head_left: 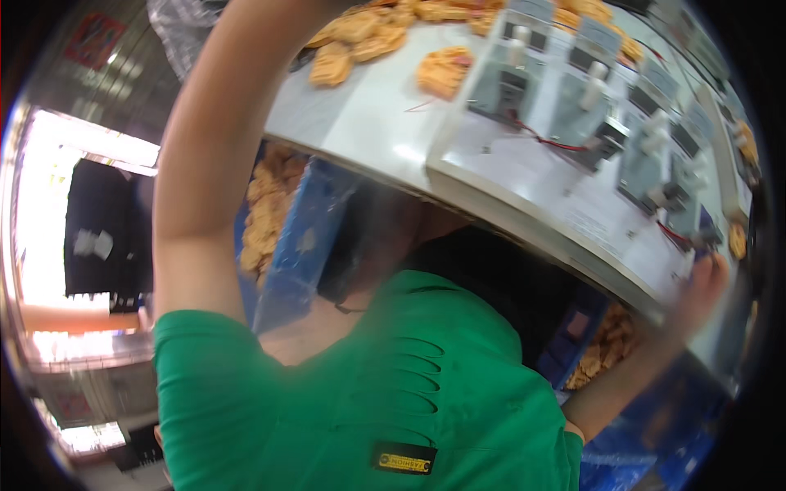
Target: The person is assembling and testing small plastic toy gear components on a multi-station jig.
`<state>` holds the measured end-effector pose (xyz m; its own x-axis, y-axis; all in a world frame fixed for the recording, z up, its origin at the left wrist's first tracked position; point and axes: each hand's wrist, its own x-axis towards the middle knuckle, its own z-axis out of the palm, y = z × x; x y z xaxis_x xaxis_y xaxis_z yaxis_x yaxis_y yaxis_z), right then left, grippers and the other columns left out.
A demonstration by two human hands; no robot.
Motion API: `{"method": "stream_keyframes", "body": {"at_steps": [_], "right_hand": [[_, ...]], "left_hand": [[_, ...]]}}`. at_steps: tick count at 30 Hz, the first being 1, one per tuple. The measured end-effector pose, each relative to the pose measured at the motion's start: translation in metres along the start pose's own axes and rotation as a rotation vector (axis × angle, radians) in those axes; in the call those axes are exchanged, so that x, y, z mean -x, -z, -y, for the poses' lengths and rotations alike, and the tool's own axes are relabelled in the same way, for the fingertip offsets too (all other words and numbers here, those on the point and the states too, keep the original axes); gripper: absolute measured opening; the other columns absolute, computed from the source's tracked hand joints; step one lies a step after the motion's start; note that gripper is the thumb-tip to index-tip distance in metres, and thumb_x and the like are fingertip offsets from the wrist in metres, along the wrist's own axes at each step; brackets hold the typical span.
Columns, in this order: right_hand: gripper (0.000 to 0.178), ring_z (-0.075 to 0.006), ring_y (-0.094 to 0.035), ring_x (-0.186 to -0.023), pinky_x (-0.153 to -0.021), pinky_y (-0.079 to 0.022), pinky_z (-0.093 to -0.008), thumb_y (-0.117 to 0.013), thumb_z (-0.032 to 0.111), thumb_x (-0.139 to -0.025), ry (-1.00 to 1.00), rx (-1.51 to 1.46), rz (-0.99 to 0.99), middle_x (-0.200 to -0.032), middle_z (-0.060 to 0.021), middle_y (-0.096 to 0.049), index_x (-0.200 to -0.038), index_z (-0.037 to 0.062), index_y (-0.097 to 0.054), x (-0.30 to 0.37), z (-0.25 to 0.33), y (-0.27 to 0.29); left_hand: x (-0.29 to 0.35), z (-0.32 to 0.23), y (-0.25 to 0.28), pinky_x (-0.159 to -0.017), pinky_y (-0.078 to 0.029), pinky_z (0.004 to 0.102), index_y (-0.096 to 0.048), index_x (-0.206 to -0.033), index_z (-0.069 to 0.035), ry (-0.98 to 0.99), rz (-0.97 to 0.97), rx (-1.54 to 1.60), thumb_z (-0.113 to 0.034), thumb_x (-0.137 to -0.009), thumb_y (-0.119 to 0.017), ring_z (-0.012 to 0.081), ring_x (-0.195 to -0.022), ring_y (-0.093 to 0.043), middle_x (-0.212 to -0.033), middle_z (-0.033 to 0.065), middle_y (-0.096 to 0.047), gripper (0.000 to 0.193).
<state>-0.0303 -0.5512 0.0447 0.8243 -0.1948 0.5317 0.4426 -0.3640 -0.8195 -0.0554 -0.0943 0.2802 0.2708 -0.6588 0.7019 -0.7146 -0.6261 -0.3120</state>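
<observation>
My left arm reaches up and over the table, and its hand is beyond the upper edge of the head view. My right hand [706, 285] is at the right front edge of the table, close to the last clamp unit [684, 217] of a row on a white board [565, 192]. Motion smears its fingers, so whether they hold anything does not show. Nearer the middle, another clamp unit [573, 98] has a white handle, a grey block and red wires. Yellow-orange ribbed pieces [356, 41] lie heaped by my left forearm, with one small bunch [444, 72] closer to the board.
Below the table edge on the left stands a blue bin [303, 237] with more yellow-orange pieces [270, 213]. A second batch of pieces [604, 348] sits in a blue container low on the right. Clear plastic sheeting [180, 33] hangs at the upper left.
</observation>
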Motion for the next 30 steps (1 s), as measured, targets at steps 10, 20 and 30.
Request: {"method": "stream_keyframes", "body": {"at_steps": [10,20,30], "right_hand": [[0.029,-0.0089,-0.051,-0.092,-0.086,-0.04,-0.0222,-0.052,0.017,-0.101,-0.02,0.087,0.054,-0.104,-0.003,-0.057,-0.127,0.0021,-0.053,0.001,0.015,-0.015],[0.032,-0.0191,-0.055,-0.113,-0.097,-0.042,-0.0305,-0.047,0.017,-0.102,0.391,0.589,-0.221,-0.124,-0.011,-0.057,-0.126,-0.0035,-0.051,0.018,0.067,-0.013],[0.035,-0.0252,-0.051,-0.097,-0.089,-0.042,-0.0358,-0.067,0.021,-0.089,0.337,-0.175,0.301,-0.109,-0.0153,-0.053,-0.114,0.002,-0.051,0.086,0.158,-0.128]], "left_hand": [[0.543,-0.149,0.165,-0.09,-0.047,0.0342,-0.056,-0.122,0.002,2.073,-0.038,-0.476,-0.02,-0.082,-0.07,0.0254,-0.103,-0.062,-0.113,0.0163,-0.064,0.047],[0.329,-0.001,0.022,-0.099,-0.043,0.04,-0.054,-0.127,-0.001,1.367,0.029,-0.275,-0.034,-0.086,-0.068,0.0335,-0.115,-0.056,-0.121,0.0208,-0.059,0.055],[0.325,0.053,-0.001,-0.092,-0.047,0.0284,-0.048,-0.134,0.004,1.811,0.249,0.46,-0.037,-0.075,-0.08,0.0184,-0.106,-0.06,-0.122,0.0133,-0.062,0.079]]}}
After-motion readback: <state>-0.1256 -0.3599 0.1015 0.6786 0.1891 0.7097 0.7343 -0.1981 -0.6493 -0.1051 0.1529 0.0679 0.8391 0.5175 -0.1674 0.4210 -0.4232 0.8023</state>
